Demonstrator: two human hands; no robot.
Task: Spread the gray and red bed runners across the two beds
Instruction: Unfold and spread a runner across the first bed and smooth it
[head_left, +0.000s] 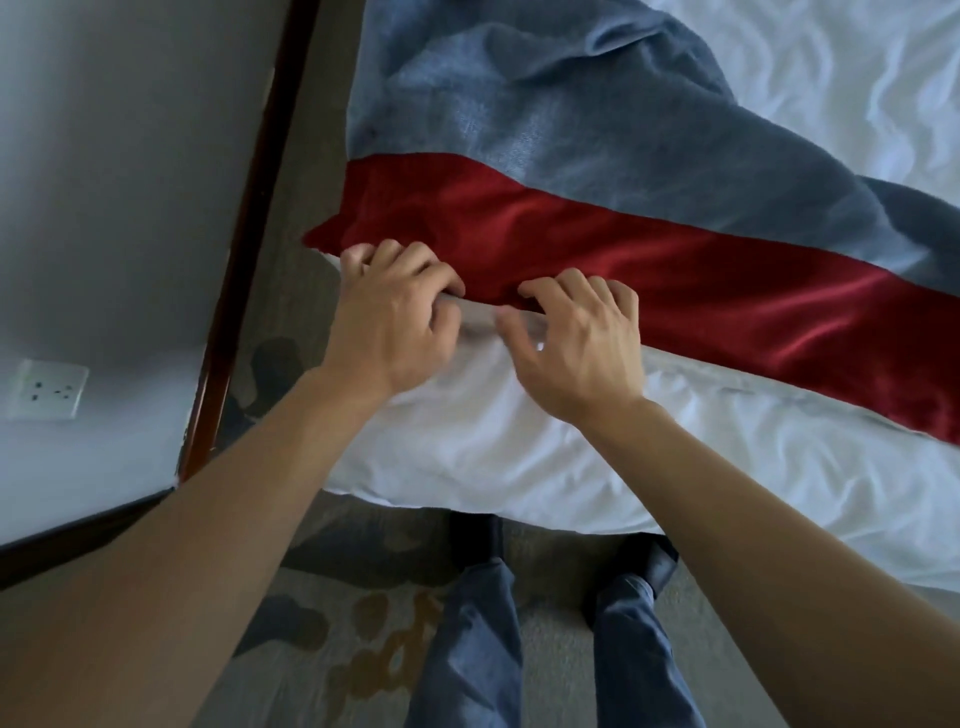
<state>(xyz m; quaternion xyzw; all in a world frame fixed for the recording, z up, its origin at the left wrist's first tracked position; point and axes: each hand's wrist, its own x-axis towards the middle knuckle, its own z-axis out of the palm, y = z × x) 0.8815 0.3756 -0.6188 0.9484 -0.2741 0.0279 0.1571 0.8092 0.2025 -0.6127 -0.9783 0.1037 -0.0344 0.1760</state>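
A: Where is the runner (623, 249) lying?
B: On the bed (519, 452), its long axis being run rightward and away from both grips; near edge is being met at the left corner.
A: Grips?
B: Left hand (387, 322) curled on the red hem; right hand (576, 343) spread, fingertips touching. Gray half is rumpled.

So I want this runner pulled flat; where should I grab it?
Grip the red band's near hem, coming from the foot side. That edge lies free on the white sheet; the left hand already grips it, the right hand beside it.
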